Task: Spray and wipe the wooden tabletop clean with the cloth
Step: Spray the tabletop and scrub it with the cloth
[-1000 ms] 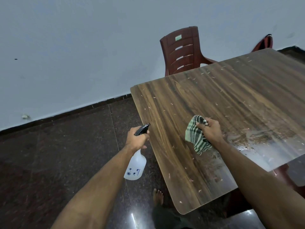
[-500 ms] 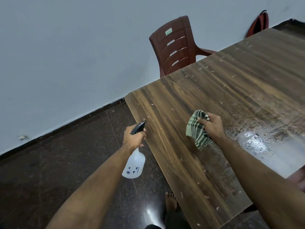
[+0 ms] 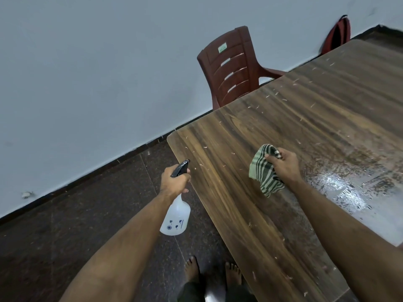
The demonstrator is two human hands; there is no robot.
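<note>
Wooden tabletop: pale debris scattered throughout, wet sheen at right. Spray bottle is gripped closed by the left hand, held off the edge, nozzle aimed at dry wood. Checked cloth is bunched in the right hand, over the surface. Overlapping strokes toward one edge are advised.

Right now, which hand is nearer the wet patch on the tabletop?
Right. The right hand, holding the cloth, is over the tabletop at the wet patch's edge; the left hand, gripping the spray bottle, is off the table's left edge.
</note>
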